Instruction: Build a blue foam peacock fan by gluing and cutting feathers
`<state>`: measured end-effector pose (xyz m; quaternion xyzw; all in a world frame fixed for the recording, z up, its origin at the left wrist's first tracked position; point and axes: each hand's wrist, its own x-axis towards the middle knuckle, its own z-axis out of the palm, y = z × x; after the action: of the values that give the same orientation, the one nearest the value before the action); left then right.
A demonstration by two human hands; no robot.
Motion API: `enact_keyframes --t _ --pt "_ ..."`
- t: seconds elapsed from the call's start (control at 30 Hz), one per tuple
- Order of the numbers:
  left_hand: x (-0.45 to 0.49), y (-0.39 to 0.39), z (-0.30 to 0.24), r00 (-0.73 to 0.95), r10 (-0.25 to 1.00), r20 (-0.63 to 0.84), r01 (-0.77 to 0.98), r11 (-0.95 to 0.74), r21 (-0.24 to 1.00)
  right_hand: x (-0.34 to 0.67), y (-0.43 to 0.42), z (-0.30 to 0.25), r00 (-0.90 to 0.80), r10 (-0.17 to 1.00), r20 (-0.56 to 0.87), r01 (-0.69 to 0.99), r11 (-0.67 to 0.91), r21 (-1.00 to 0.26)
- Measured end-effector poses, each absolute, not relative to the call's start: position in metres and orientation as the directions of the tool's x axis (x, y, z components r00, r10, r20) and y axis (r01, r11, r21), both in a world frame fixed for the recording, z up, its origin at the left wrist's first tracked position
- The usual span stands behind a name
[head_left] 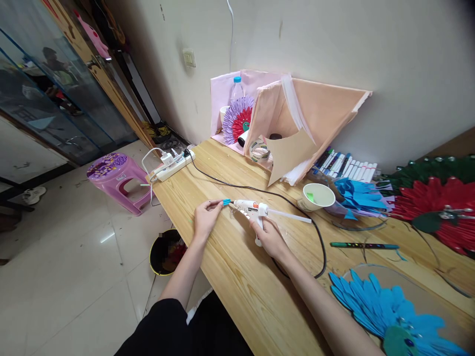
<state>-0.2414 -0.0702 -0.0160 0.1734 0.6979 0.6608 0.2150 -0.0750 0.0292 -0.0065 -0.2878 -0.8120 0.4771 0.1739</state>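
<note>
**Glue gun touching a little blue piece**

The left hand (206,217) is pinching a little blue piece (226,201) in its fingertips, right at the glue gun (250,207) tip. The right hand (269,237) is squeezing its fingers around the gun's handle. A black cord (322,247) is curling past the right fingers, and a white cup (319,195) is sitting beyond them. A wooden table (237,277) is lying underneath, and a pink stool (115,173) is standing on the floor.

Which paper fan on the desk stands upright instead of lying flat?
The purple fan with the red centre, propped against the pink board by the bottle; the red fan and the blue fan lie flat.
</note>
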Motion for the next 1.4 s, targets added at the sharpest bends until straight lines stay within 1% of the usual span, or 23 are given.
enact_keyframes --t 0.1,0.2,0.3,0.33,0.4,0.5,0.57,0.67,0.77,0.87,0.93,1.0,1.03,1.1,1.13,1.27,1.4 --pt "-0.243 -0.07 -0.017 -0.849 0.522 -0.083 -0.065 0.052 0.997 -0.074 0.029 -0.007 -0.77 0.638 -0.019 0.321 0.361 -0.876" --pt "-0.245 -0.07 -0.018 -0.856 0.507 -0.099 -0.097 0.03 0.995 -0.074 0.031 -0.006 -0.747 0.664 -0.035 0.307 0.298 -0.904" --pt "-0.249 -0.073 -0.016 -0.87 0.477 -0.122 -0.138 0.001 0.99 -0.084 0.04 -0.002 -0.7 0.715 0.004 0.276 0.275 -0.921" --pt "-0.249 -0.074 -0.015 -0.872 0.472 -0.131 -0.153 -0.008 0.988 -0.091 0.046 -0.001 -0.688 0.724 0.037 0.268 0.302 -0.915" --pt "-0.248 -0.078 -0.011 -0.868 0.474 -0.146 -0.177 -0.022 0.984 -0.11 0.058 0.001 -0.688 0.713 0.132 0.272 0.423 -0.864" --pt "-0.242 -0.084 -0.004 -0.852 0.499 -0.154 -0.201 -0.04 0.979 -0.142 0.075 0.0 -0.654 0.714 0.248 0.378 0.593 -0.711" --pt "-0.236 -0.087 0.003 -0.841 0.522 -0.144 -0.197 -0.048 0.979 -0.159 0.082 -0.003 -0.667 0.696 0.265 0.383 0.625 -0.68" --pt "-0.225 -0.089 0.014 -0.825 0.553 -0.117 -0.169 -0.044 0.985 -0.169 0.084 -0.01 -0.69 0.68 0.247 0.394 0.639 -0.661" --pt "-0.215 -0.089 0.024 -0.807 0.583 -0.096 -0.143 -0.034 0.989 -0.161 0.081 -0.011 -0.717 0.659 0.226 0.396 0.652 -0.646" --pt "-0.206 -0.087 0.031 -0.781 0.619 -0.086 -0.133 -0.029 0.991 -0.135 0.074 -0.002 -0.716 0.657 0.235 0.397 0.661 -0.637" --pt "-0.2 -0.084 0.034 -0.754 0.651 -0.094 -0.13 -0.007 0.991 -0.108 0.068 0.01 -0.683 0.681 0.263 0.382 0.64 -0.666" --pt "-0.192 -0.079 0.036 -0.712 0.694 -0.106 -0.124 0.024 0.992 -0.073 0.062 0.025 -0.673 0.682 0.287 0.298 0.605 -0.738" --pt "-0.187 -0.076 0.036 -0.688 0.717 -0.111 -0.119 0.039 0.992 -0.053 0.06 0.033 -0.668 0.688 0.285 0.262 0.575 -0.775" --pt "-0.175 -0.068 0.037 -0.629 0.768 -0.118 -0.106 0.065 0.992 -0.014 0.057 0.047 -0.649 0.715 0.26 0.25 0.523 -0.815" --pt "-0.169 -0.063 0.037 -0.594 0.795 -0.123 -0.099 0.08 0.992 0.006 0.056 0.053 -0.632 0.736 0.243 0.264 0.499 -0.825" --pt "-0.136 -0.04 0.037 -0.436 0.889 -0.139 -0.077 0.117 0.99 0.071 0.059 0.063 -0.565 0.819 0.102 0.345 0.347 -0.872" --pt "-0.103 -0.017 0.038 -0.291 0.944 -0.157 -0.098 0.134 0.986 0.113 0.061 0.062 -0.521 0.854 0.001 0.372 0.228 -0.9"
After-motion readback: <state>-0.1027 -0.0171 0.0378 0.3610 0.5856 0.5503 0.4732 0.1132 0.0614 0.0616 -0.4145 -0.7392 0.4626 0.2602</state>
